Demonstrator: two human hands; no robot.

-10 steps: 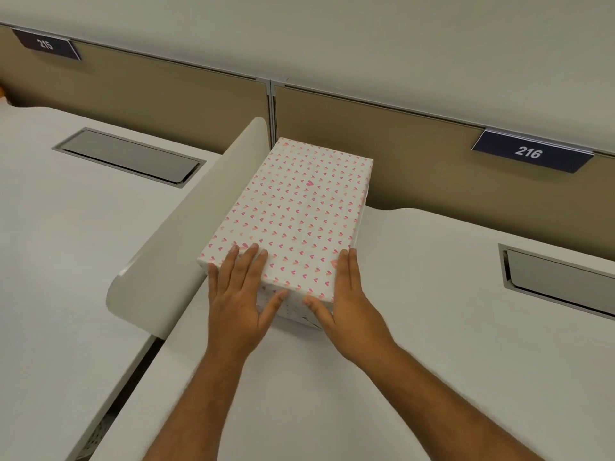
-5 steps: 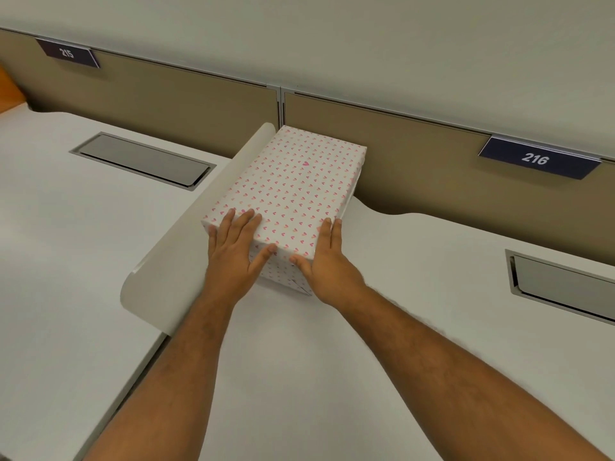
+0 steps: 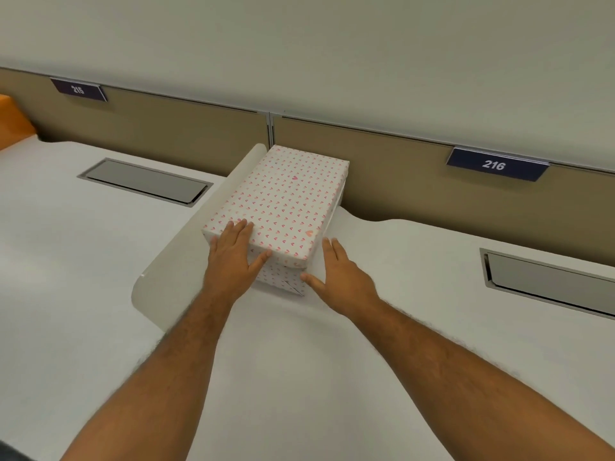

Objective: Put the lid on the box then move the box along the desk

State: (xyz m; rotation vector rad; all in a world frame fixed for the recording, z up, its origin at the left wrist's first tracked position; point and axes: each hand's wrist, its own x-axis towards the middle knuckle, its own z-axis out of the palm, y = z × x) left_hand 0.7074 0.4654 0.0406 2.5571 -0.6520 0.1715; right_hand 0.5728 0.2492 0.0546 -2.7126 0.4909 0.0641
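A white box with small pink hearts stands on the white desk, its lid closed on top. Its far end sits close to the tan partition. My left hand lies flat on the lid's near left corner, thumb against the front edge. My right hand is off the lid, fingers spread, resting on the desk beside the box's near right corner with its thumb at the box's lower front edge.
A curved white divider runs along the box's left side. Grey cable hatches are set into the desks left and right. Tan partition with number plates 215 and 216 stands behind.
The box has slid away from me toward the partition. My right hand has come off the lid and dropped to the desk at the box's right corner.
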